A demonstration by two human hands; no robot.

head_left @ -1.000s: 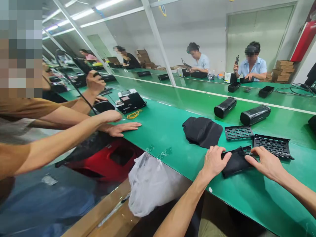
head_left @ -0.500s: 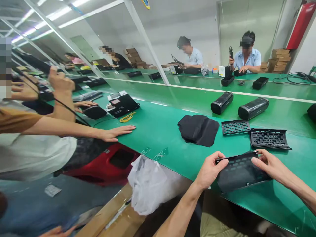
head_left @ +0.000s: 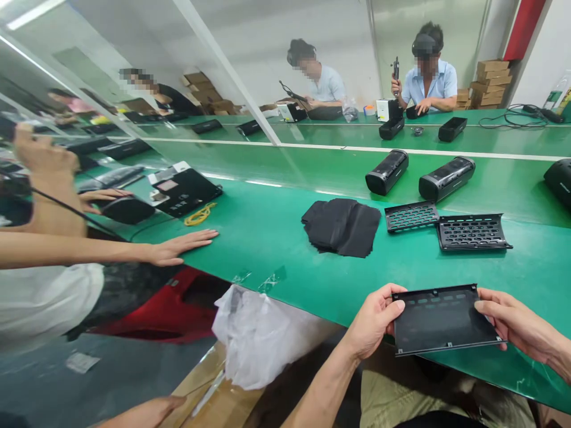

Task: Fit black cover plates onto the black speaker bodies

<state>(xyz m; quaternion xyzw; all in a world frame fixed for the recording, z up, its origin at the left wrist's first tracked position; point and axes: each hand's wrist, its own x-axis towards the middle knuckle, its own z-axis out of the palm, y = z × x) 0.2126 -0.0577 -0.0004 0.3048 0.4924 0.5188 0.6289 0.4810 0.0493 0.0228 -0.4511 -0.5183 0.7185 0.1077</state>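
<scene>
Holding a black perforated grille panel (head_left: 441, 319) by its two short ends, the person's left hand (head_left: 372, 321) and right hand (head_left: 513, 324) keep it lifted just above the near edge of the green workbench (head_left: 276, 232). On each side a thumb lies over the top face and the fingers curl beneath, so the panel sits level with its slotted row facing up, probably so the surface can be looked over. Its near long edge hangs past the bench edge, above the person's lap.

Farther back on the bench lies a loose pile of black fabric sheets (head_left: 341, 226). Just to its right are two more grille panels (head_left: 448, 226), side by side and touching. Beyond them, two black cylindrical speaker bodies (head_left: 417, 175) lie on their sides. Between the held panel and these parts runs a bare strip of green surface, wide enough to set the panel down flat.

To the left, well apart, a co-worker's hand (head_left: 181, 246) rests flat on the bench. A white plastic bag (head_left: 254, 336) hangs off the bench's near edge.
</scene>
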